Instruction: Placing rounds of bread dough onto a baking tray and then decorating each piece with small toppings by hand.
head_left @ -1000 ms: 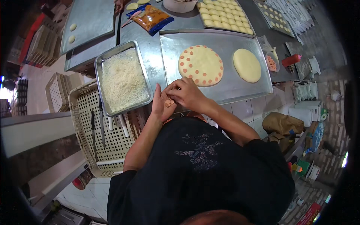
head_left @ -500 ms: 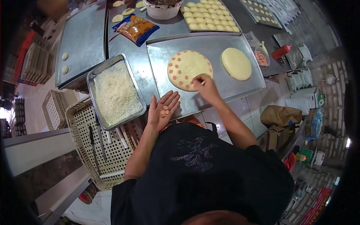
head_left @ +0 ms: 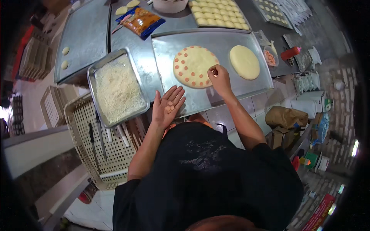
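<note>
My left hand (head_left: 167, 105) is palm up with fingers stretched out, holding several small pale-orange round slices (head_left: 169, 107) beside the front edge of a large metal tray (head_left: 241, 86). On that tray lie a round dough disc (head_left: 198, 63) dotted with orange slices around its rim and left part, and a plain dough disc (head_left: 244, 61) to its right. My right hand (head_left: 219, 79) has its fingertips pinched at the dotted disc's right side; whatever is between them is too small to make out.
A pan of pale shreds (head_left: 119, 88) overlaps a plastic crate (head_left: 83, 142) holding knives at left. Behind stand an orange bag (head_left: 138, 23), a white tub (head_left: 169, 5) and a tray of dough pieces (head_left: 219, 13). At right are a small tub (head_left: 269, 57) and red bottle (head_left: 291, 52).
My right hand has left my left palm, where it was picking, and moved right and up onto the dotted disc. My left fingers have stretched out, showing the slices.
</note>
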`<state>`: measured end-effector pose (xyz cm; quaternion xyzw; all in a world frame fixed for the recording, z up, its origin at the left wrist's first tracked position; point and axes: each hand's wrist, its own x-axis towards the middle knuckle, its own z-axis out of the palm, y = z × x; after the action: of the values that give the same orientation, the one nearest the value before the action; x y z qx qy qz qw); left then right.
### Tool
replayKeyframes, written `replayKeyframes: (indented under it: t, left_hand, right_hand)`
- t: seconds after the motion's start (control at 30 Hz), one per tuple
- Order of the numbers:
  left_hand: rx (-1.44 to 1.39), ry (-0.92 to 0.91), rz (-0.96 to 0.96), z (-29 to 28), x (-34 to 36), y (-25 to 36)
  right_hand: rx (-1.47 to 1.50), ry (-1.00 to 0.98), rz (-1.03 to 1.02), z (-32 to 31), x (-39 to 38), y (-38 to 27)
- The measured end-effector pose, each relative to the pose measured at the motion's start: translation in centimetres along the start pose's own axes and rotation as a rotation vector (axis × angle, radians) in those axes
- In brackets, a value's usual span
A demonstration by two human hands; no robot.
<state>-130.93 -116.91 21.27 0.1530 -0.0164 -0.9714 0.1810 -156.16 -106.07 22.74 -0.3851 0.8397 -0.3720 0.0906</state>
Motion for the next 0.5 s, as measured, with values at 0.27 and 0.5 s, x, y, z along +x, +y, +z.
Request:
replayKeyframes:
  t: [0.27, 0.5]
  left_hand:
    - [0.022, -0.064, 0.021, 1.2, 1.5, -1.2]
    - [0.010, -0.090, 0.082, 0.6, 2.0, -3.6]
  right_hand:
    - [0.077, -0.399, -0.590, 1.7, -5.1, -9.0]
    - [0.039, -0.456, -0.733, 0.3, -2.8, -6.7]
